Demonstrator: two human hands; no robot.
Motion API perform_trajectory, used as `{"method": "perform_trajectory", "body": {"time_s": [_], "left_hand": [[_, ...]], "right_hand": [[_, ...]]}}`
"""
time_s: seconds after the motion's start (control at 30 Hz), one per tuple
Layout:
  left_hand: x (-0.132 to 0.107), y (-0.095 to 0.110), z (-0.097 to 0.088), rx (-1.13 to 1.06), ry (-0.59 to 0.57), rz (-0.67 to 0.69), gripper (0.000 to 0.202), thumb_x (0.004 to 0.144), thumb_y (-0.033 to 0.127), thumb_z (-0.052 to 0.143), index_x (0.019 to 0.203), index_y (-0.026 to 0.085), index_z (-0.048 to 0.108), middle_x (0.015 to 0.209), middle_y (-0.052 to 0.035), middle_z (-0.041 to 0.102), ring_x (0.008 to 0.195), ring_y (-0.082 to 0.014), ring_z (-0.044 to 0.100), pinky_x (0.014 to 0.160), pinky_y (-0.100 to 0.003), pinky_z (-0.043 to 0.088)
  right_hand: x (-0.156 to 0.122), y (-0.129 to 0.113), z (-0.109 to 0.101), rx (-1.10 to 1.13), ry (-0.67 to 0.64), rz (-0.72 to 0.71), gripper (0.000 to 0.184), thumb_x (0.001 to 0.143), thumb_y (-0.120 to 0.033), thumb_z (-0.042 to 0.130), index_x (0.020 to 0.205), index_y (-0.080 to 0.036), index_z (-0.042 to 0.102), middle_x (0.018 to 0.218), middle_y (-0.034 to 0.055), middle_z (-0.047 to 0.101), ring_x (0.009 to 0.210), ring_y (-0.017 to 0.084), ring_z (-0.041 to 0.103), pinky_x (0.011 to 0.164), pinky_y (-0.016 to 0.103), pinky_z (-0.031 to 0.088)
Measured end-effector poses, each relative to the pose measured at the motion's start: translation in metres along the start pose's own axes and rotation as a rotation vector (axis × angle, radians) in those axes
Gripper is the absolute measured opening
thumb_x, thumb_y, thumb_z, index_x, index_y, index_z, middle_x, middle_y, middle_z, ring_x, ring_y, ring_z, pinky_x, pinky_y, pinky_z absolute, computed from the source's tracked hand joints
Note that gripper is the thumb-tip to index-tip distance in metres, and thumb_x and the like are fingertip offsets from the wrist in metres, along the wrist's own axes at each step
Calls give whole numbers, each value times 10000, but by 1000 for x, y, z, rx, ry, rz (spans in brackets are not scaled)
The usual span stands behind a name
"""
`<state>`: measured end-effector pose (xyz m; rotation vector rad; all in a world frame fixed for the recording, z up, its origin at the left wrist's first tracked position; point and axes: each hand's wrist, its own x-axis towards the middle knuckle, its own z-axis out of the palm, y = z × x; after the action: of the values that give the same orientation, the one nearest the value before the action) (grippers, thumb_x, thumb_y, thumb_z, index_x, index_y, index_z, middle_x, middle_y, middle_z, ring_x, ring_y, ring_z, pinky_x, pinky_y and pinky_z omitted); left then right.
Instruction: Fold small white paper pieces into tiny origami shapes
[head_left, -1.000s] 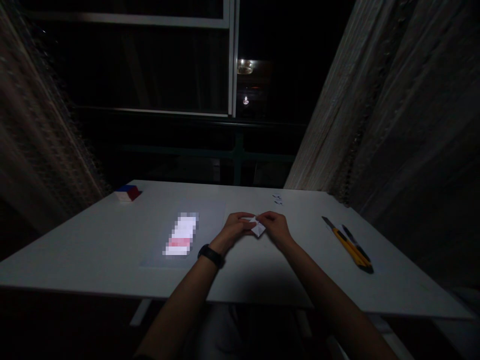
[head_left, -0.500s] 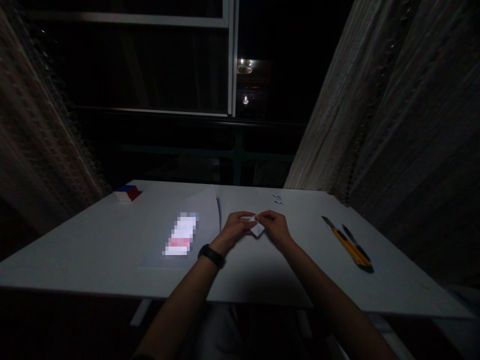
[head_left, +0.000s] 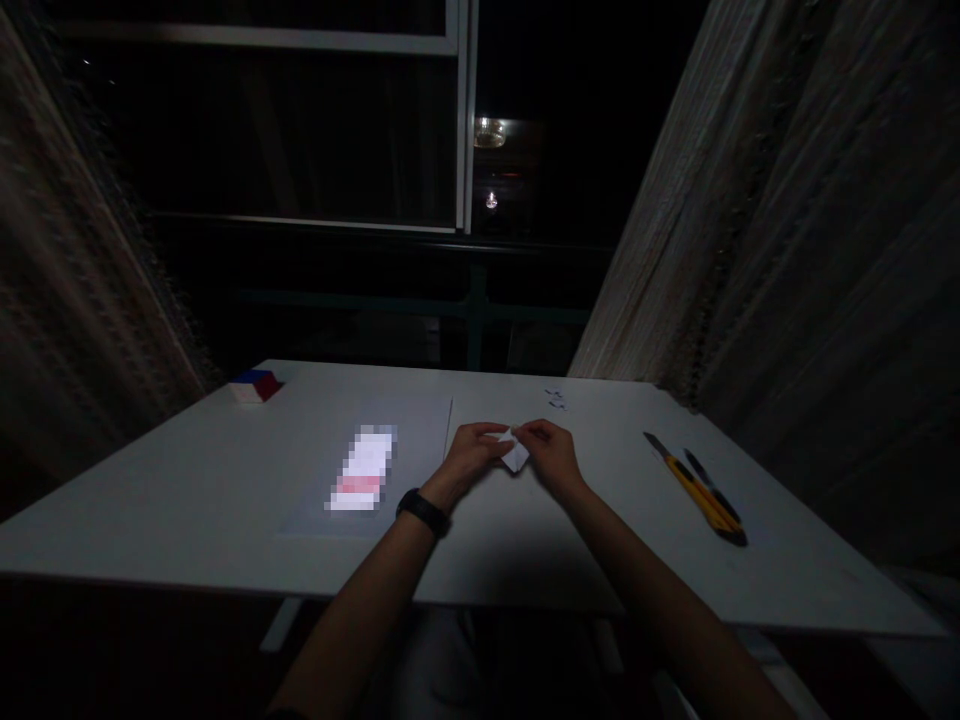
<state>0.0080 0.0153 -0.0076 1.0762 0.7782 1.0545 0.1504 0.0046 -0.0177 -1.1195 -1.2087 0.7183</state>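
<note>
Both hands meet over the middle of a white table [head_left: 187, 490]. A small folded piece of white paper [head_left: 515, 455] sits between them. My left hand [head_left: 471, 452], with a dark watch on its wrist, pinches the paper's left side. My right hand [head_left: 551, 453] pinches its right side. The fingers of both hands are curled closed on the paper, just above the tabletop.
A sheet of paper with a bright lit patch [head_left: 365, 467] lies left of the hands. A yellow utility knife [head_left: 694, 490] and a dark pen [head_left: 712, 487] lie at the right. A red, white and blue block [head_left: 256, 384] sits far left. Small scraps [head_left: 555, 398] lie behind. Curtains hang either side.
The sheet's right edge lifted half a second ago and lies flat again now. The hands and the folded paper have barely moved.
</note>
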Motion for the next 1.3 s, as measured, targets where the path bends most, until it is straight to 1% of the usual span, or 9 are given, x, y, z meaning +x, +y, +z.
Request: {"method": "perform_trajectory", "body": {"time_s": [0.23, 0.33, 0.4, 0.57, 0.63, 0.73, 0.93, 1.07, 1.3], "left_hand": [[0, 0, 0, 42, -32, 52, 530, 517, 238, 796, 979, 42, 624, 605, -55, 643, 535, -122, 583, 550, -249, 461], [1, 0, -2, 78, -60, 79, 570, 526, 255, 788, 1030, 46, 621, 611, -50, 645, 532, -116, 573, 555, -249, 445], [1, 0, -3, 96, -55, 91, 580, 540, 262, 779, 1056, 51, 615, 624, -54, 648, 543, -120, 574, 562, -254, 441], [1, 1, -3, 120, -34, 119, 592, 543, 276, 775, 1068, 53, 616, 614, -48, 634, 546, -123, 566, 560, -264, 433], [1, 1, -3, 119, -33, 127, 591, 545, 288, 774, 1068, 60, 619, 591, -34, 618, 524, -114, 551, 547, -260, 428], [2, 0, -3, 104, -27, 124, 596, 536, 296, 779, 1064, 66, 623, 570, -21, 603, 502, -101, 533, 517, -241, 414], [0, 1, -3, 95, -43, 118, 623, 537, 295, 780, 1084, 51, 609, 566, -27, 601, 512, -109, 543, 527, -246, 431], [-1, 1, -4, 122, -65, 130, 603, 553, 304, 768, 1079, 51, 614, 582, -37, 609, 511, -107, 539, 525, -245, 425], [-2, 3, -2, 173, -65, 143, 557, 573, 282, 752, 1065, 55, 624, 556, -11, 579, 483, -80, 497, 499, -223, 379]], "right_hand": [[-4, -3, 5, 20, 41, -40, 282, 610, -426, 691, 650, -169, 581, 588, 3, 600, 560, 145, 556, 524, 257, 430], [-4, -1, 5, 63, 15, -43, 306, 626, -426, 684, 774, -175, 594, 618, 5, 622, 572, 154, 580, 522, 257, 438], [-3, 0, 4, 50, -10, -49, 320, 647, -434, 666, 824, -172, 613, 649, 20, 646, 595, 165, 596, 544, 268, 450], [-3, 1, 2, -92, -78, -84, 322, 721, -468, 582, 736, -160, 674, 682, 47, 677, 652, 191, 606, 609, 295, 461], [-4, 0, 2, -97, -82, -93, 318, 731, -463, 572, 764, -165, 677, 704, 45, 681, 672, 193, 610, 622, 297, 464], [-4, -2, 3, -61, -47, -111, 295, 714, -440, 598, 836, -177, 653, 709, 34, 669, 659, 181, 605, 605, 285, 464], [-5, -7, 3, -33, 23, -159, 227, 669, -399, 649, 717, -183, 602, 659, 17, 626, 621, 155, 571, 577, 266, 447], [-7, -9, 3, -69, 35, -129, 247, 658, -412, 654, 651, -175, 583, 586, 5, 594, 555, 144, 534, 539, 265, 424], [-7, -3, 7, -4, 65, -67, 306, 631, -463, 667, 639, -180, 552, 572, -7, 565, 545, 140, 515, 522, 263, 411]]}}
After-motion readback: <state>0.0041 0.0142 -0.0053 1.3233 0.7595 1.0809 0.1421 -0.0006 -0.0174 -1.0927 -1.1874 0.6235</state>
